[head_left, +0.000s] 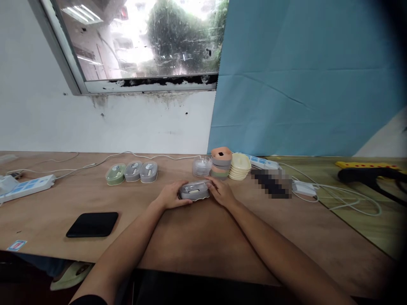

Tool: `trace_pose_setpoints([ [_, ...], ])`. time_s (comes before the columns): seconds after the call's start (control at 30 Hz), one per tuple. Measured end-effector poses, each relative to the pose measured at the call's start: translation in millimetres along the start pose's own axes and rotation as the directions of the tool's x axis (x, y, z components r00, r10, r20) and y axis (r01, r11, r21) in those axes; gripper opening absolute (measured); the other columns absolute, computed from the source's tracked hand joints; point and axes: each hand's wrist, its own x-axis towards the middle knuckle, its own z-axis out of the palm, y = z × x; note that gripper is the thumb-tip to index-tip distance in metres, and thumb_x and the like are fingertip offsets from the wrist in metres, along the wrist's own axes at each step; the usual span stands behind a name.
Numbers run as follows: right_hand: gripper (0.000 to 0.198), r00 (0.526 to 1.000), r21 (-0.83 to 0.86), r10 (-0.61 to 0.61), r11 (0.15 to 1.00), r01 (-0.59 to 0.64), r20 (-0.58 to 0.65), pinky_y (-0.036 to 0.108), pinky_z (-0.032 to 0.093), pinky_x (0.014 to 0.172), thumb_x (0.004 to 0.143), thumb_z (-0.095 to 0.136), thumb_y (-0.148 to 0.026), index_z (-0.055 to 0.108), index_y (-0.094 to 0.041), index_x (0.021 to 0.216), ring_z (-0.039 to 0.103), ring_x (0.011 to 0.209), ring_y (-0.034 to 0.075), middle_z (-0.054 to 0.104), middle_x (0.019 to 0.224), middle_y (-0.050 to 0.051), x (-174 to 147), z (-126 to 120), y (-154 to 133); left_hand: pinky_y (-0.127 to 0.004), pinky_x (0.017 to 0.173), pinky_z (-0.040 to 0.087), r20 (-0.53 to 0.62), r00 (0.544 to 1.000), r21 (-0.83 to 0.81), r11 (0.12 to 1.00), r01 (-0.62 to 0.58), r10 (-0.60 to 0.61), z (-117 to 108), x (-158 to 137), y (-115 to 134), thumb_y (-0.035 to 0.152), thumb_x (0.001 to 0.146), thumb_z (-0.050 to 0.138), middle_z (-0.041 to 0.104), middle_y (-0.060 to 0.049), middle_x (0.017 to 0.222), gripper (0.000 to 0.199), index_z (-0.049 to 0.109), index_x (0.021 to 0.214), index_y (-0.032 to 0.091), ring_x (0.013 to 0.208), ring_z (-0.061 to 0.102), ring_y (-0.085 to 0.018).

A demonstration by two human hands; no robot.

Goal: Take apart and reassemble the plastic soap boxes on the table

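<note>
A small grey box with a clear lid (194, 190) rests on the table between my two hands; a pale oblong piece shows in its middle. My left hand (172, 195) is closed round its left end, thumb along the near side. At the right end my right hand (221, 192) grips it with fingertips near the lid's edge. Just behind stand nested clear lids (202, 165), a stack of orange, grey and green lids or frames (221, 163) and a pile of cream trays (239, 166).
Three lidded boxes, one green (115, 174) and two grey (140, 171), stand back left. A black phone (92, 224) lies front left. White power strips (30, 188) and cables lie on both sides. A pixelated dark item (271, 184) is at right. A foot (71, 275) shows below the table.
</note>
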Motion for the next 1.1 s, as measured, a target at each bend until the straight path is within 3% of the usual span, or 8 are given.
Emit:
trace_pose_setpoints([
  [0.13, 0.035, 1.0, 0.003, 0.011, 1.0, -0.011, -0.005, 0.033, 0.048, 0.078, 0.094, 0.039, -0.039, 0.059, -0.021, 0.117, 0.063, 0.087, 0.02, 0.068, 0.102, 0.007, 0, 1, 0, -0.039, 0.093, 0.045, 0.048, 0.999, 0.052, 0.999, -0.014, 0.011, -3, 2, 3, 0.063, 0.068, 0.065, 0.061, -0.009, 0.123, 0.077, 0.048, 0.13, 0.021, 0.108, 0.059, -0.028],
  [0.27, 0.035, 1.0, -0.015, -0.018, 1.0, 0.018, -0.007, 0.032, 0.048, 0.079, 0.094, 0.039, -0.039, 0.059, -0.021, 0.117, 0.063, 0.089, 0.02, 0.068, 0.104, 0.008, 1, 2, -3, -0.04, 0.096, 0.042, 0.047, 0.997, 0.111, 0.992, -0.067, 0.062, -5, 4, 5, 0.053, 0.081, 0.056, 0.062, -0.009, 0.12, 0.052, 0.056, 0.121, 0.021, 0.111, 0.057, -0.026],
  [0.4, 0.034, 0.997, -0.028, -0.005, 1.0, 0.003, -0.074, 0.033, 0.047, 0.082, 0.095, 0.037, -0.039, 0.06, -0.021, 0.112, 0.062, 0.093, 0.021, 0.068, 0.104, 0.008, 1, 2, -5, -0.042, 0.096, 0.041, -0.064, 0.992, 0.167, 0.981, -0.095, 0.107, -4, 4, 4, 0.045, 0.084, 0.055, 0.059, -0.01, 0.123, 0.047, 0.053, 0.125, 0.022, 0.113, 0.054, -0.026],
  [0.53, 0.038, 0.973, -0.032, 0.101, 0.993, -0.11, -0.207, 0.031, 0.046, 0.073, 0.094, 0.035, -0.043, 0.064, -0.02, 0.093, 0.061, 0.079, 0.021, 0.068, 0.085, 0.007, 1, 2, -4, -0.043, 0.096, 0.042, -0.193, 0.969, 0.202, 0.973, -0.116, 0.155, -2, 5, 8, 0.043, 0.085, 0.054, 0.056, -0.013, 0.126, 0.057, 0.041, 0.136, 0.021, 0.115, 0.053, -0.027],
  [0.67, 0.042, 0.908, 0.075, 0.246, 0.969, -0.235, -0.339, 0.029, 0.044, 0.062, 0.09, 0.04, -0.051, 0.063, -0.019, 0.077, 0.056, 0.063, 0.018, 0.062, 0.066, 0.004, 5, 1, 1, -0.041, 0.096, 0.043, -0.08, 0.959, 0.243, 0.938, -0.245, 0.271, -5, 14, 17, 0.041, 0.088, 0.051, 0.053, -0.011, 0.129, 0.05, 0.043, 0.135, 0.026, 0.114, 0.054, -0.026],
  [0.83, 0.043, 0.854, 0.297, 0.397, 0.905, -0.305, -0.335, 0.027, 0.043, 0.055, 0.084, 0.048, -0.057, 0.063, -0.018, 0.073, 0.055, 0.059, 0.017, 0.06, 0.062, 0.002, 8, 0, 11, -0.042, 0.094, 0.042, 0.042, 0.955, 0.313, 0.904, -0.291, 0.293, -10, 25, 20, 0.039, 0.091, 0.048, 0.055, -0.008, 0.128, 0.031, 0.06, 0.117, 0.028, 0.107, 0.057, -0.025],
  [0.97, 0.047, 0.891, 0.474, 0.394, 0.843, -0.252, -0.227, 0.027, 0.042, 0.048, 0.089, 0.038, -0.056, 0.058, -0.017, 0.107, 0.052, 0.049, 0.014, 0.062, 0.072, 0.002, 6, 0, 17, -0.041, 0.097, 0.042, -0.192, 0.96, 0.179, 0.969, -0.172, 0.206, -14, 34, 14, 0.04, 0.087, 0.055, 0.054, -0.009, 0.126, 0.024, 0.065, 0.102, 0.024, 0.114, 0.053, -0.024],
  [1.1, 0.043, 0.962, 0.286, 0.245, 0.936, -0.204, -0.116, 0.028, 0.045, 0.056, 0.09, 0.041, -0.053, 0.058, -0.019, 0.11, 0.057, 0.058, 0.016, 0.063, 0.074, 0.003, 4, 1, 15, -0.04, 0.097, 0.044, -0.473, 0.88, -0.05, 0.998, 0.032, -0.052, -18, 55, 8, 0.039, 0.084, 0.059, 0.055, -0.009, 0.118, 0.021, 0.064, 0.092, 0.02, 0.114, 0.053, -0.023],
])
